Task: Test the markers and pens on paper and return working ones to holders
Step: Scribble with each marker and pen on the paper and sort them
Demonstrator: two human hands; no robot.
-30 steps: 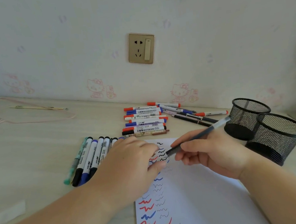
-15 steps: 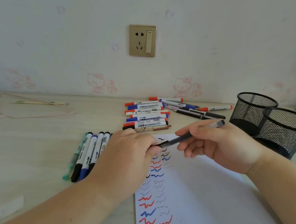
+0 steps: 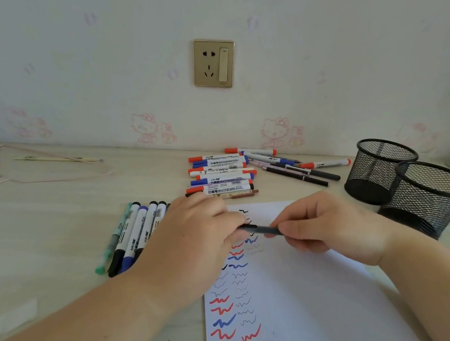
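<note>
Both hands meet over the top of the white paper (image 3: 307, 302), which lies on the pale wood counter (image 3: 53, 221); the right hand (image 3: 331, 227) grips a thin dark pen (image 3: 260, 228) with curled fingers and thumb, the pen lying nearly level and pointing left; the left hand (image 3: 193, 240) pinches the pen's left end between its fingertips, the rest of that hand resting over the paper's upper left corner.

The paper carries two columns of squiggles in red, blue and black, running from its near edge up to the hands.

Just left of the left hand a row of capped markers (image 3: 132, 237) lies side by side on the counter, with black, blue and teal ends; beyond the hands, near the wall, a pile of whiteboard markers (image 3: 221, 176) with red and blue caps lies stacked in rough rows; to its right several slim pens (image 3: 298, 173) lie fanned out.

At the right stand two black mesh holders, touching each other: the far holder (image 3: 378, 170) and the near holder (image 3: 433, 197), just beside the right wrist; a gold wall socket (image 3: 214, 63) sits on the wall above the pile.
</note>
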